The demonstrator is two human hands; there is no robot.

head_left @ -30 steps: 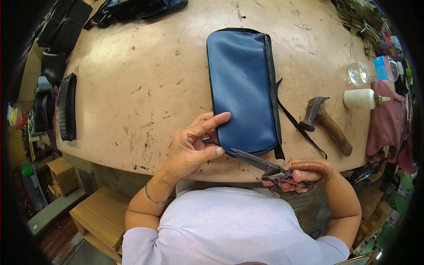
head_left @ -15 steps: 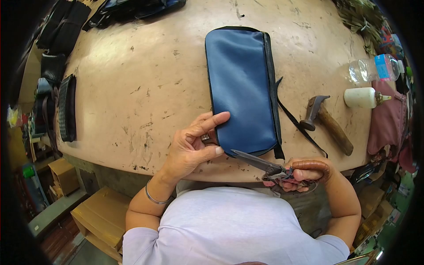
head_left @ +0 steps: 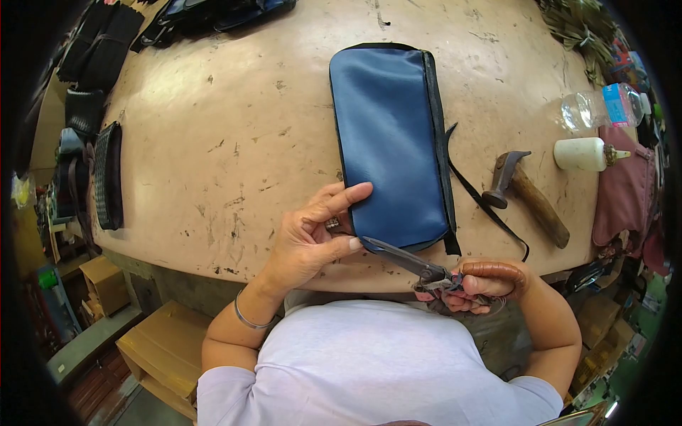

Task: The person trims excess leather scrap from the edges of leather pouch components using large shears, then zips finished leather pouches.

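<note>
A blue pouch (head_left: 389, 135) with black edging lies lengthwise on the worktable. My left hand (head_left: 304, 236) grips its lower left edge, index finger on the blue face and thumb at the bottom corner. In my right hand (head_left: 489, 285) are dark metal scissors (head_left: 406, 258) with wrapped handles. Their blades run along the pouch's bottom edge, the tip close to my left thumb. A thin black strip (head_left: 477, 197) trails on the table from the pouch's right side.
Right of the pouch lies a wooden-handled hammer (head_left: 534, 202). Beyond it are a white glue bottle (head_left: 579, 154), a clear plastic bottle (head_left: 586, 110) and a pink leather piece (head_left: 621, 192). A black woven pouch (head_left: 108, 176) sits at the left edge, and dark bags (head_left: 217, 15) at the back.
The scissors in my right hand have moved slightly left along the pouch's bottom edge, the tip coming nearer my left thumb. My left hand keeps its grip with barely any shift.
</note>
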